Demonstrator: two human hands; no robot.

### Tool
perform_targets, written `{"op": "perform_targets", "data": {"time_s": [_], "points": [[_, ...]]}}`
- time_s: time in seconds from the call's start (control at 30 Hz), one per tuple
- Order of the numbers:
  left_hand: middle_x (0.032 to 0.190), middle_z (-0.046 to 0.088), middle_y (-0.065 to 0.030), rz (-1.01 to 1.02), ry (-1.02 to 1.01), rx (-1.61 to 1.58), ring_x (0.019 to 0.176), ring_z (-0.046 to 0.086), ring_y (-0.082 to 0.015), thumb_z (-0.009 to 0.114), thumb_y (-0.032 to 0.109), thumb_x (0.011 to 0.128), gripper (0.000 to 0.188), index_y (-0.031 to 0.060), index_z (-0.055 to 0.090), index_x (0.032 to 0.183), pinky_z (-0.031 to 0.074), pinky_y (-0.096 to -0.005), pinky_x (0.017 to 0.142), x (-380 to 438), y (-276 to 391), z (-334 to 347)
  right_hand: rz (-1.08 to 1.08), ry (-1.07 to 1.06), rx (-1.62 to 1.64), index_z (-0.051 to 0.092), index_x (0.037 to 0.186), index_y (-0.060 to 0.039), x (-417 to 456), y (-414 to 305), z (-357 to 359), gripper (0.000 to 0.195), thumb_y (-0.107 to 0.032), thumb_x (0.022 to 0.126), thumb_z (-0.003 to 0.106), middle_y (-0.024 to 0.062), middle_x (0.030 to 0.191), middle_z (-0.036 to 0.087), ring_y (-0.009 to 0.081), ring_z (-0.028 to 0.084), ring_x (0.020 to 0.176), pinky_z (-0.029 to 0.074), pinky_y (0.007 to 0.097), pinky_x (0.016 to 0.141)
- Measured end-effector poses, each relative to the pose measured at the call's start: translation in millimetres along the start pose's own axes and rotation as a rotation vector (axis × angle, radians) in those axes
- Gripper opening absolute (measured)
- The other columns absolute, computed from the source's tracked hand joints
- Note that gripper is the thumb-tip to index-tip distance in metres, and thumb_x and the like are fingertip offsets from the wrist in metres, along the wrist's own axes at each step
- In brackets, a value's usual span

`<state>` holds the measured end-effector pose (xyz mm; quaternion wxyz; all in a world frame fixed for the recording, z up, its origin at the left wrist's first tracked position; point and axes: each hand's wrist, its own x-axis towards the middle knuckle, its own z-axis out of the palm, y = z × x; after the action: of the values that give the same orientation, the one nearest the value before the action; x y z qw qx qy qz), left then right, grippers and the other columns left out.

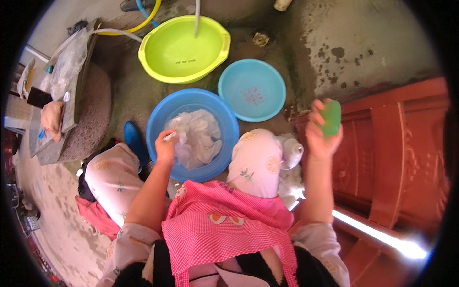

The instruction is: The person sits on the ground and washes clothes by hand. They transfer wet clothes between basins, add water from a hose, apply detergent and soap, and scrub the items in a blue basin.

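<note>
My left hand pinches an edge of a wet white cloth at the near left rim of a deep blue plastic basin. The rest of that cloth lies bunched in shallow water inside the basin. Off to the right, my right hand holds up a green bar that looks like soap, with the fingers wrapped around its left side. This hand is raised beside the red door, well apart from the basin, and slightly blurred.
A yellow-green tub with a grey hose stands behind. To its right sits a light blue basin. A white bottle is by my right knee. A stone slab holds a phone and plastic bags. A red panelled door borders the right.
</note>
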<state>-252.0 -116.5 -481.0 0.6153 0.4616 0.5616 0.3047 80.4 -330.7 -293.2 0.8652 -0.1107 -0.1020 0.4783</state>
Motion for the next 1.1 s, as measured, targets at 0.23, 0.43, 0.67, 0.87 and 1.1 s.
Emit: {"op": "perform_targets", "data": {"time_s": [0.23, 0.43, 0.67, 0.87, 1.1], "points": [[0.08, 0.061, -0.0052, -0.027, 0.039, -0.099, 0.065, 0.055, -0.0124, 0.064, -0.003, 0.072, 0.02, 0.0055, 0.062, 0.091, 0.044, -0.0259, 0.055, 3.0, -7.6, -0.4, 0.025, -0.014, 0.374, 0.049, 0.118, -0.0046, 56.5, 80.0, 21.7, 0.051, -0.036, 0.08, 0.061, 0.0134, 0.11, 0.042, 0.0241, 0.041, 0.096, 0.041, 0.0352, 0.075], [0.08, 0.061, -0.0058, -0.121, 0.039, -0.094, 0.066, 0.055, -0.013, 0.063, -0.003, 0.073, 0.022, 0.0061, 0.062, 0.092, 0.044, -0.0263, 0.055, 0.0, 3.6, 3.2, 0.05, 0.121, 0.246, 0.048, 0.124, -0.0088, 57.4, 86.1, 22.9, 0.055, -0.034, 0.077, 0.062, 0.0161, 0.122, 0.045, 0.031, 0.04, 0.113, 0.039, 0.0444, 0.089], [0.082, 0.061, -0.0057, -0.102, 0.057, -0.099, 0.068, 0.056, -0.0135, 0.064, -0.003, 0.073, 0.023, 0.0057, 0.062, 0.094, 0.044, -0.0264, 0.059, 4.5, -3.9, -1.0, 0.13, 0.067, -0.044, 0.046, 0.126, -0.018, 71.9, 84.9, 5.5, 0.068, 0.009, 0.064, 0.045, 0.0151, 0.129, 0.043, 0.0356, 0.041, 0.119, 0.044, 0.0477, 0.089], [0.085, 0.062, -0.006, -0.162, 0.068, -0.095, 0.074, 0.058, -0.0152, 0.064, -0.004, 0.072, 0.024, 0.0058, 0.062, 0.095, 0.046, -0.0267, 0.066, 1.8, 6.7, -2.0, 0.222, 0.044, -0.326, 0.04, 0.13, -0.02, 82.8, 103.7, 23.7, 0.075, 0.013, 0.062, 0.041, 0.0159, 0.128, 0.044, 0.035, 0.045, 0.115, 0.048, 0.0452, 0.085], [0.086, 0.061, -0.0059, -0.197, 0.119, -0.167, 0.075, 0.056, -0.0142, 0.065, -0.004, 0.073, 0.023, 0.0058, 0.061, 0.093, 0.045, -0.0271, 0.063, 10.2, -5.3, -10.2, 0.439, 0.179, -0.496, 0.041, 0.127, -0.0204, 114.2, 137.3, -1.4, 0.068, 0.006, 0.065, 0.046, 0.0131, 0.115, 0.051, 0.0249, 0.053, 0.096, 0.047, 0.0377, 0.073]]}}
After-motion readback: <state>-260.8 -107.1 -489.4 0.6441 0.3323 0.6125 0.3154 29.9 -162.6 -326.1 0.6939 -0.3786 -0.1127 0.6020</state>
